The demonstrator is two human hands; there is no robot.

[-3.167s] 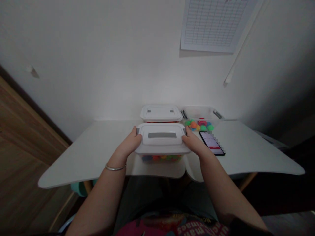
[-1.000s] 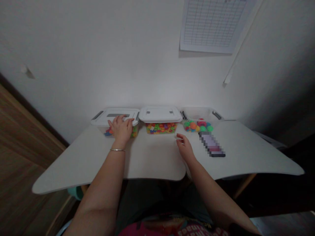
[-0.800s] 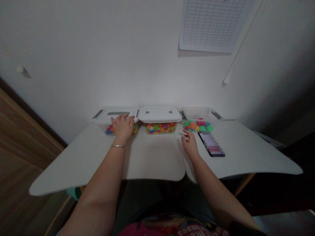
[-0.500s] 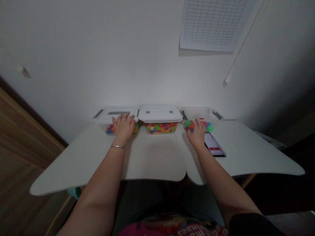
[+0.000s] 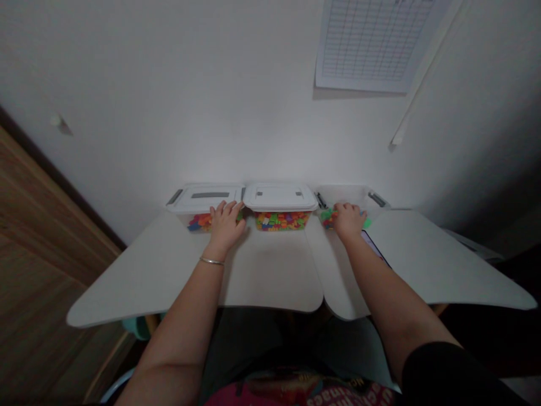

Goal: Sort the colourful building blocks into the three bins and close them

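Against the wall stand three clear plastic bins in a row. My left hand (image 5: 226, 225) is at the front right edge of the left lidded bin (image 5: 198, 204), fingers spread and holding nothing. Colourful pieces show through that bin's side. The middle bin (image 5: 281, 197) has its white lid on and is full of small bright toy pieces (image 5: 283, 221). My right hand (image 5: 348, 221) reaches over the front of the lidless right bin (image 5: 344, 194), among red, green and blue pieces (image 5: 327, 216). Its fingertips are hidden from me, so what they touch cannot be made out.
A phone (image 5: 375, 247) lies on the white table (image 5: 270, 276), partly covered by my right forearm. A printed grid sheet (image 5: 367, 48) hangs on the wall. Wooden furniture (image 5: 46, 225) stands at the left, and the table's curved front edges meet near the middle.
My right hand has moved right and deeper over the open bin, covering more of the phone. My left hand has slid right along the lid edge. The view has shifted slightly.
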